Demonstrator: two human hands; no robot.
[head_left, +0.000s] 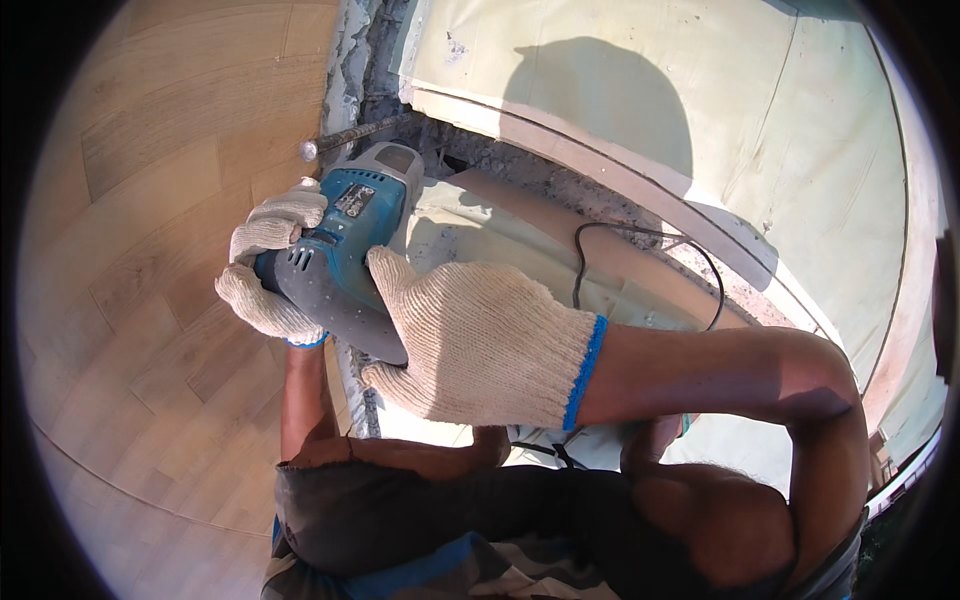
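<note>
A teal, grey and black power tool (355, 225), which looks like a rotary hammer, is held between my two hands over a broken concrete edge. My left hand (272, 262), in a cream knitted glove, wraps its left side with curled fingers. From the right, my right hand (490, 340), gloved the same way, grips the dark rear part; its fingers are partly hidden behind the tool. The grey head points toward the rough gap (445, 145). Whatever bit it carries cannot be seen. Close by the head, a ribbed steel rod (355, 136) sticks out leftward.
Wood-look tiles (160, 250) cover the left side. Pale sheeting (760, 90) lies on the right, with a shadow across it. A black cable (578, 262) loops near my right forearm. Along the gap run a board (550, 215) and a raised edge (600, 160).
</note>
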